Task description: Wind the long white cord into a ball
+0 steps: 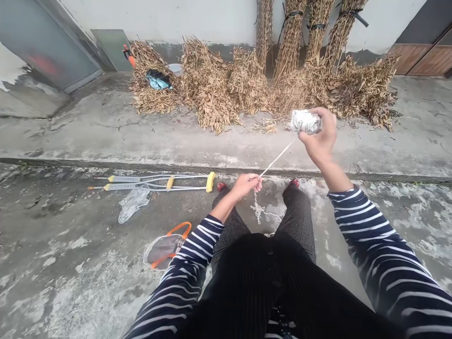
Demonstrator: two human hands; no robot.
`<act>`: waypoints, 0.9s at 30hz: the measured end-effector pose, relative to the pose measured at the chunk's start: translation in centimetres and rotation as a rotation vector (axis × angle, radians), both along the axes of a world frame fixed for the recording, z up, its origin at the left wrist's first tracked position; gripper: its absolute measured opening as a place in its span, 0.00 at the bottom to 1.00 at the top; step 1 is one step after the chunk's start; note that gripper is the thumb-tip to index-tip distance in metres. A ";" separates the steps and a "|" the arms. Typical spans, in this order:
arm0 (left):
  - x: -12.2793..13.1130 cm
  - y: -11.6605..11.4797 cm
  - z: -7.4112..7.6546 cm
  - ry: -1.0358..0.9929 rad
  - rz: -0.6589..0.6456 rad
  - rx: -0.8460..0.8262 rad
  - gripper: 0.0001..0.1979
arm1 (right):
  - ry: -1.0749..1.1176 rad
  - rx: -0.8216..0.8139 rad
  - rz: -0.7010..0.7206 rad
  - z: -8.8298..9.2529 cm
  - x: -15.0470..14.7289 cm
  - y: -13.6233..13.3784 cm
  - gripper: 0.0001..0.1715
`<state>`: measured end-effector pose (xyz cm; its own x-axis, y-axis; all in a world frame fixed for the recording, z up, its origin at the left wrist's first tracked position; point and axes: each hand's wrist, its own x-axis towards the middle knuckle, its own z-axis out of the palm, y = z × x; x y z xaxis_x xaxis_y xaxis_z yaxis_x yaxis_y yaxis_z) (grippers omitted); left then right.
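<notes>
My right hand (323,136) is closed around a bundle of white cord (304,121), held out ahead and to the right above the concrete step. A taut length of white cord (277,158) runs from that bundle down to my left hand (248,184). The left fingers pinch the cord in front of my legs. Below that pinch, a loose tangle of cord (259,209) hangs between my knees, with a tail trailing to the right. Where the tail ends is hidden by my clothing.
Dry leafy stalks (212,84) lie heaped along the wall, with tied bundles (291,33) leaning upright behind. A pair of crutches (155,182), a clear plastic bag (134,203) and an orange-handled bag (164,252) lie on the left. A raised concrete step (169,141) crosses ahead.
</notes>
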<state>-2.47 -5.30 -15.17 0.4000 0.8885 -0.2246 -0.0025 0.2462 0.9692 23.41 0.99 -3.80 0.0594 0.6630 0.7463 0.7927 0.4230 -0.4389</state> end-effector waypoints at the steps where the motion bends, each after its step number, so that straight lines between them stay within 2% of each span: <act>1: -0.2 -0.2 0.7 -0.013 -0.045 0.019 0.06 | -0.064 -0.014 -0.007 0.1 0.4 0.2 0.29; 3: -0.4 -0.2 2.8 -0.038 -0.152 0.084 0.08 | -0.186 -0.067 0.001 0.1 0.8 0.4 0.29; 5: -0.6 0.3 5.4 -0.056 -0.205 0.167 0.10 | -0.283 -0.144 0.042 -0.3 0.7 -0.2 0.28; 8: -0.7 2.5 8.7 -0.045 -0.132 0.270 0.10 | -0.256 -0.348 0.219 -1.9 -0.3 -2.6 0.22; 10: -0.6 4.5 9.6 0.012 -0.065 0.306 0.10 | -0.068 -0.530 0.368 -3.2 -1.1 -4.8 0.15; 11: -0.4 5.5 9.5 0.056 -0.049 0.314 0.09 | -0.026 -0.578 0.411 -3.8 -1.4 -5.8 0.14; 14: 0.6 7.3 7.7 0.181 -0.069 0.311 0.08 | 0.042 -0.636 0.482 -5.1 -2.1 -8.1 0.21; 17: 1.9 6.7 4.3 0.201 -0.142 0.263 0.08 | 0.132 -0.627 0.507 -5.2 -2.4 -8.8 0.23; 20: 2.6 4.6 1.1 0.106 -0.201 0.120 0.08 | 0.245 -0.584 0.497 -4.5 -2.4 -8.3 0.25; 22: 2.5 3.4 -0.5 0.006 -0.191 0.031 0.09 | 0.311 -0.560 0.482 -4.0 -2.1 -7.7 0.29; 24: 2.1 3.0 -1.5 -0.052 -0.161 -0.007 0.09 | 0.386 -0.545 0.477 -3.3 -1.6 -6.9 0.35; 27: 1.4 3.7 -2.6 -0.027 -0.124 0.010 0.08 | 0.534 -0.490 0.493 -1.6 -0.9 -5.8 0.37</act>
